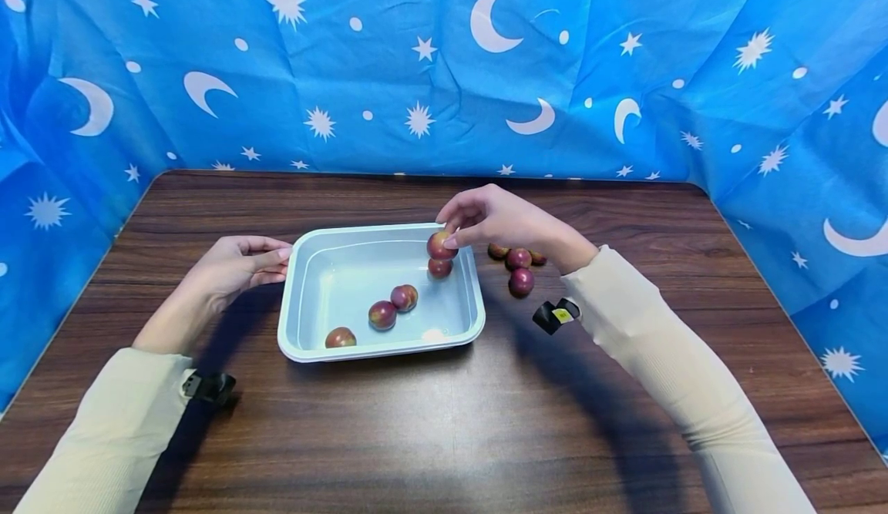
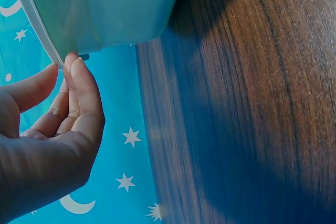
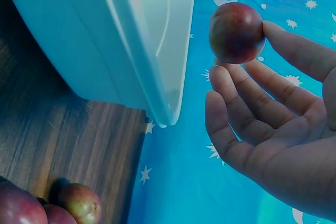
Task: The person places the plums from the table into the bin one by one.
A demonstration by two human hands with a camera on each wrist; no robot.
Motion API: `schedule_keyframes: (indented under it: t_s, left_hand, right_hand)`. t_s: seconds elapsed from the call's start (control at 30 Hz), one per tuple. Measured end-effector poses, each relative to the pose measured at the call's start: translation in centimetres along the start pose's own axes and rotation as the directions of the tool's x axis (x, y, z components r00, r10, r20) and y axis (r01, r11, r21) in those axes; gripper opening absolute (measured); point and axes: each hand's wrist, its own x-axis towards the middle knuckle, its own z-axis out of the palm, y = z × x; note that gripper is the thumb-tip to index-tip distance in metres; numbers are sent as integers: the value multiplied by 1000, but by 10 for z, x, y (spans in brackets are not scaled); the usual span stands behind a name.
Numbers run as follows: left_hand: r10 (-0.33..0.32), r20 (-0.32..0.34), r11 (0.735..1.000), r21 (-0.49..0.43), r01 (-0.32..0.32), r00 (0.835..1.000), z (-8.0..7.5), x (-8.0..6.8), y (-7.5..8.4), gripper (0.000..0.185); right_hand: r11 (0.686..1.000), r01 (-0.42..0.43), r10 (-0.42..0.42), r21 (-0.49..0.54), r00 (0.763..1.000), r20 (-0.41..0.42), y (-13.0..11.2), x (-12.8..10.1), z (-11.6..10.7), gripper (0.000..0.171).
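Head view is showing a bench carrying a white tub, its left side being pinched by the left hand. Above its far right corner, the right hand is gripping a plum; fingertips slipping could be bruising it.

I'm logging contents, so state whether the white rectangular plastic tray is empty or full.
Neither: the tray is partly filled. A few round reddish fruits lie inside, while much of its bottom shows bare.
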Motion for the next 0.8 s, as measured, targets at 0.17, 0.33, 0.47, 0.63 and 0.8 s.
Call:
schedule_keyframes:
  t_s: [0.17, 0.33, 0.47, 0.63, 0.8]
  left_hand:
    - [0, -3, 1000, 8, 0, 1000, 0, -1, 0, 38]
    - [6, 1, 1000, 5, -6, 1000, 1, -1, 1, 37]
    - [6, 5, 1000, -4, -6, 1000, 1, -1, 1, 37]
    - [13, 4, 1000, 16, -13, 1000, 1, -2, 1, 37]
    - [13, 3, 1000, 23, -13, 1000, 0, -1, 0, 37]
  right_hand:
    - [1000, 14, -14, 21, 1000, 16, 2, 0, 3, 28]
    - [999, 33, -34, 37, 999, 24, 4, 0, 4, 26]
    - [999, 33, -33, 16, 999, 23, 6, -1, 3, 25]
    - [1000, 24, -24, -7, 1000, 18, 8, -2, 1, 25]
    - [1000, 18, -18, 10, 1000, 19, 11, -3, -1, 26]
